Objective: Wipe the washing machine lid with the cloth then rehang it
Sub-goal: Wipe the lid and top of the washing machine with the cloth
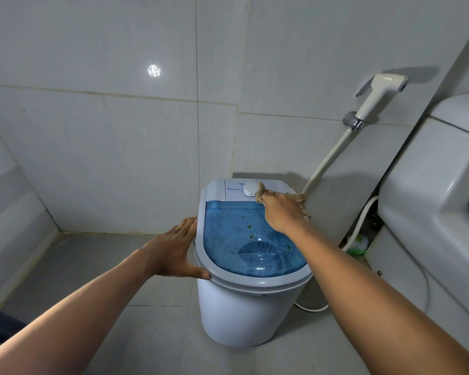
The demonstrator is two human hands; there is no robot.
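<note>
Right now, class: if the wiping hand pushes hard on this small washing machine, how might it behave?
The washing machine looks tall, narrow and plastic, so probably light and apt to slide or tip on smooth tile. The left hand braces its rim, likely against that. The cloth under the right hand looks floppy.

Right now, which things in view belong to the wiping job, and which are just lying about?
Job: cloth, blue lid, washer, left hand, right hand.
Lying about: spray hose, toilet tank, green brush.

Most of the cloth [261, 194] under the right hand [282, 212], toilet tank [431, 185] cut off at right
</note>
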